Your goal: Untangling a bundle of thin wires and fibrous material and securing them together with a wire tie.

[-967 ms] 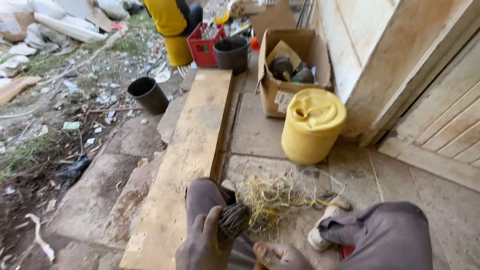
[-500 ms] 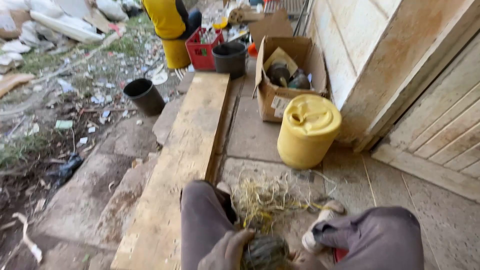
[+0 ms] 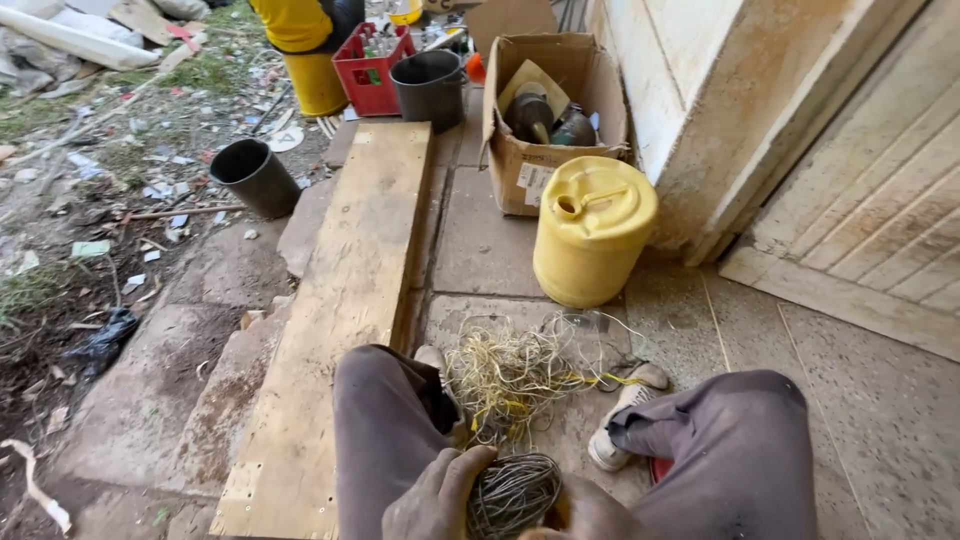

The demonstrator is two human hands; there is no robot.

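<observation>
- We see our left hand [image 3: 437, 497] low in the head view, fingers curled around the left side of a coil of thin grey wire [image 3: 512, 492], so it grips the coil.
- The coil sits between our knees at the bottom edge of the view, its right side touching our right hand [image 3: 580, 513].
- Our right hand is mostly cut off by the lower edge; it presses against the coil, but we cannot tell whether its fingers are closed on it.
- Just beyond the coil, on the concrete floor [image 3: 480, 235] between our legs, lies a loose tangle of yellow and pale wire [image 3: 515, 375].
- A white shoe [image 3: 622, 418] rests just right of that tangle.
- A long wooden plank [image 3: 350, 300] lies along our left leg.
- A yellow plastic jerrycan [image 3: 592, 242] stands past the tangle, with an open cardboard box [image 3: 545, 150] behind it.
- A black pot [image 3: 255, 177] stands well apart, left of the plank.
</observation>
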